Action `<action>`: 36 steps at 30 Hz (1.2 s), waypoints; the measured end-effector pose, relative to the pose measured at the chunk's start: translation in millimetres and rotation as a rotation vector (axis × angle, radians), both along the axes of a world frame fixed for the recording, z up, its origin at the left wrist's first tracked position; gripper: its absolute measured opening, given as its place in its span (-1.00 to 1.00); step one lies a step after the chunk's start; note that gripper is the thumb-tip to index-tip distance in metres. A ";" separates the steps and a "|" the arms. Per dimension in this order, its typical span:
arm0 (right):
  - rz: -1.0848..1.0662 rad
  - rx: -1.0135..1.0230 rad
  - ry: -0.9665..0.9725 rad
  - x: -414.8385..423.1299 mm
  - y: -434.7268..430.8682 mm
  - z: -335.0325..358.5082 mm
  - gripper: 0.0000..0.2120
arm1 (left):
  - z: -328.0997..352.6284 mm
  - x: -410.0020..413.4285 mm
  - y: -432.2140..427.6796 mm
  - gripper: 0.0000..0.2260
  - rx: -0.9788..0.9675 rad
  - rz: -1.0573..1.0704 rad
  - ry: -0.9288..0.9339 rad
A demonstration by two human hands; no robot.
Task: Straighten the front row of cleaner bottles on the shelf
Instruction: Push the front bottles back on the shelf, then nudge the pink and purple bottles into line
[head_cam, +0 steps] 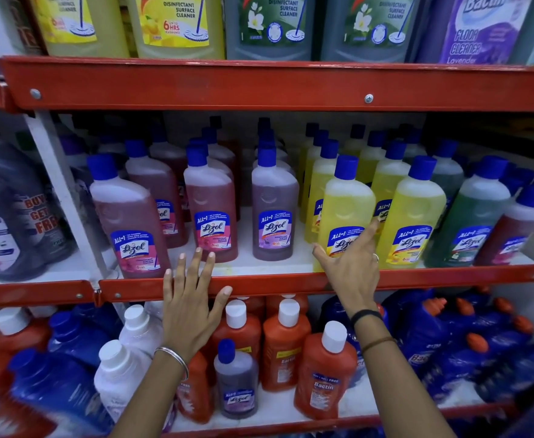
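Front row: blue-capped cleaner bottles along the near edge of the middle shelf [291, 281], which has a red lip.
Left end: pink bottle [129, 216] leans left, out of line with its neighbours.
Centre: second pink bottle [210, 207] and purple bottle [273, 207] stand upright, a gap between them.
Right: two yellow bottles [344, 210], [412, 216], then a green bottle [467, 216], tilted right, perhaps only from lens distortion.
Left hand [193, 308]: fingers spread wide, holding nothing, fingertips over the shelf lip below the pink bottles.
Right hand [351, 263]: open, thumb and fingers either side of the left yellow bottle's label; whether it grips is hard to tell.
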State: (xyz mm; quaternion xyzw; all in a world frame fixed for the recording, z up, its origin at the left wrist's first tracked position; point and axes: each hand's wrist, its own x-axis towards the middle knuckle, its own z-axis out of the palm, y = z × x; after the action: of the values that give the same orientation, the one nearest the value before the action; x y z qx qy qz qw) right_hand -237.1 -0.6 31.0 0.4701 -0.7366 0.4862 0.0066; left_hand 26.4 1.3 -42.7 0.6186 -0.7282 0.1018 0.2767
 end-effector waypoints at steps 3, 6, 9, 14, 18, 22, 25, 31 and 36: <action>0.024 -0.021 -0.031 3.8 3.4 -4.8 0.10 | -0.7 3.0 1.1 -0.37 0.013 -0.009 0.002; 0.024 -0.220 -0.067 21.2 19.4 -15.9 -0.06 | -1.6 6.2 2.0 -0.37 0.021 -0.017 -0.008; 0.136 -0.463 -0.053 50.5 29.8 -21.9 -0.38 | -1.6 8.0 2.0 -0.37 0.026 -0.030 0.003; 0.276 -0.286 -0.017 84.4 1.0 -7.1 -0.26 | -1.4 2.6 5.1 -0.38 0.022 -0.049 0.002; 0.093 -0.034 0.036 87.5 -31.7 1.9 0.04 | -3.7 -6.6 10.9 -0.38 0.035 -0.074 0.008; 0.035 0.078 0.058 110.1 -53.5 -1.4 -0.03 | -10.5 16.5 2.8 -0.39 0.036 -0.076 0.005; 0.017 0.097 0.071 107.0 -54.7 -0.6 -0.07 | -10.3 15.7 2.3 -0.38 0.020 -0.083 -0.002; -0.011 0.069 0.115 101.8 -44.6 0.4 -0.10 | -5.1 12.5 -2.7 -0.38 0.016 -0.070 -0.003; -0.038 0.054 0.145 102.7 -27.4 -2.1 -0.11 | -5.5 12.3 -2.0 -0.38 0.012 -0.078 0.003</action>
State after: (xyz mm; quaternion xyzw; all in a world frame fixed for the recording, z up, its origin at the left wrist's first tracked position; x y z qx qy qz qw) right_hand -134.4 -28.0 28.9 0.4900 -0.7559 0.4305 0.0563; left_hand 38.7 -0.7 -48.3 0.5915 -0.7520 0.0854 0.2780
